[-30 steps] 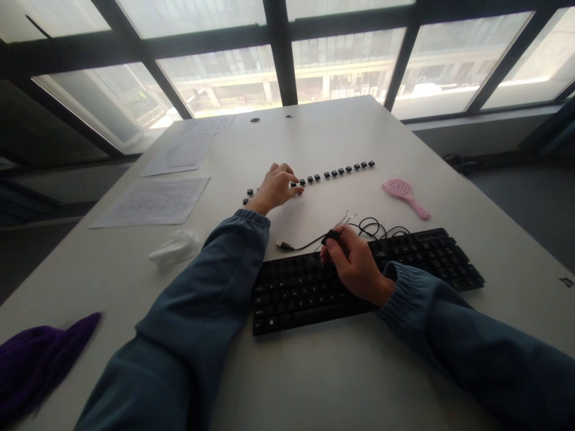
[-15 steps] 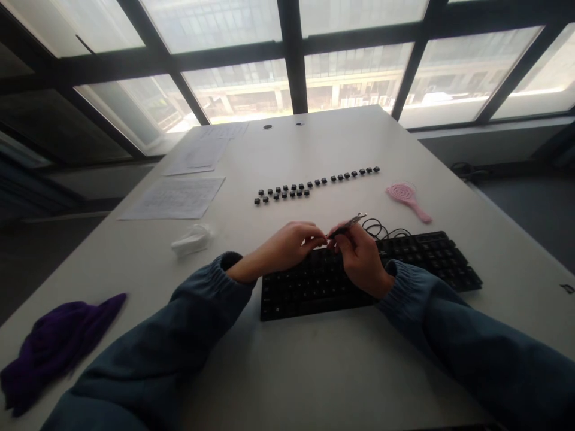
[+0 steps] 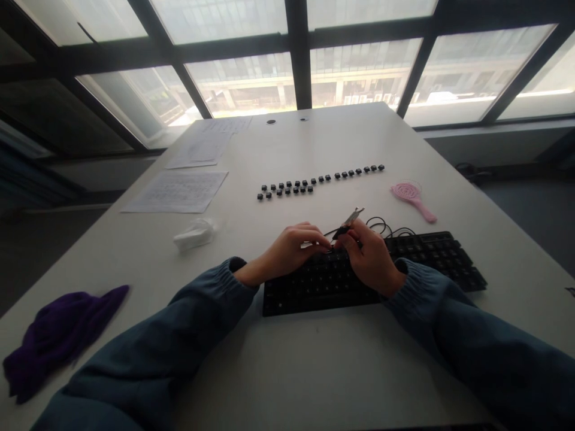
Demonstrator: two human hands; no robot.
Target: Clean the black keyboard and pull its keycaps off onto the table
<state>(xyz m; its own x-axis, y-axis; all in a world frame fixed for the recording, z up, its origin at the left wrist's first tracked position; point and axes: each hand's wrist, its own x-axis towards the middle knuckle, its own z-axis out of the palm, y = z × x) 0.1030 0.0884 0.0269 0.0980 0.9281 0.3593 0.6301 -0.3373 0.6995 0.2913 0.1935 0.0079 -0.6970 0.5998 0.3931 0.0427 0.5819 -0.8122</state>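
Note:
The black keyboard (image 3: 323, 290) lies in front of me, partly covered by both hands. My right hand (image 3: 371, 257) is closed around a small keycap puller (image 3: 349, 224), black at its lower part, with a forked silver end pointing up and right. The fingers of my left hand (image 3: 303, 244) are pinched together at the keyboard's back edge, close to the puller's lower end. What sits between those fingertips is too small to make out. Beyond the hands, several black keycaps (image 3: 295, 190) stand in two rows on the white table (image 3: 314, 365).
A pink hairbrush (image 3: 413, 196) lies to the right, past the keyboard's coiled cable (image 3: 380, 224). On the left are a crumpled white tissue-like item (image 3: 194, 234), printed papers (image 3: 177, 191) and a purple cloth (image 3: 63, 332). Windows (image 3: 359, 78) line the far side.
The keycap puller has tilted more upright in my right hand. My left fingertips have dipped slightly toward the keyboard. The whole view has shifted a little.

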